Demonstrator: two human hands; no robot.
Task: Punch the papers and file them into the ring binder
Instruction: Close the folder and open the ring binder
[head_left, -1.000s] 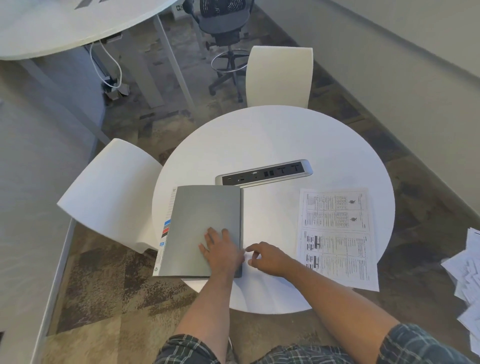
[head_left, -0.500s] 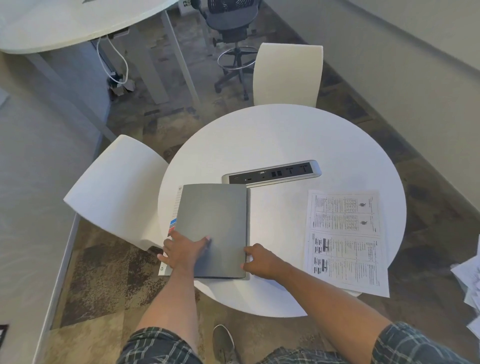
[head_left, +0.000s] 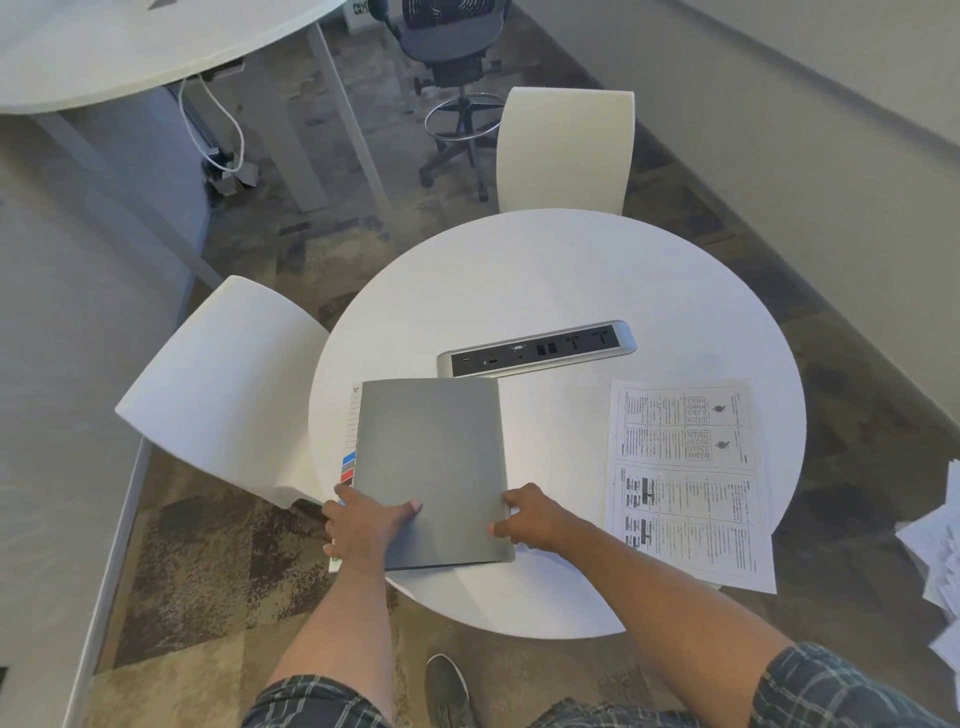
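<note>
Two hands now bracket the grey ring binder (head_left: 434, 467), which lies shut on the round white surface (head_left: 545, 270), its far edge touching the near side of the power strip (head_left: 537, 349) set into that surface. One second ago the left hand (head_left: 363, 525) lay flat on the cover; it has since slid to the binder's near left corner, where its thumb rests on top of the cover and its other fingers (head_left: 332, 548) curl down over the left edge, beside the coloured index tabs (head_left: 348, 467) sticking out there. The grip looks partly closed on that edge, though what the hidden fingertips hold cannot be told. The right hand (head_left: 530, 519) has barely moved: it sits at the binder's near right edge, loosely curled, with its thumb touching the cover and the other fingers against the edge, steadying rather than clamping.

This shift suggests the cover is about to be lifted open, so filing has not begun. The printed papers (head_left: 685, 478) lie flat to the right of the binder, well apart from both hands and untouched. No hole punch is visible.
</note>
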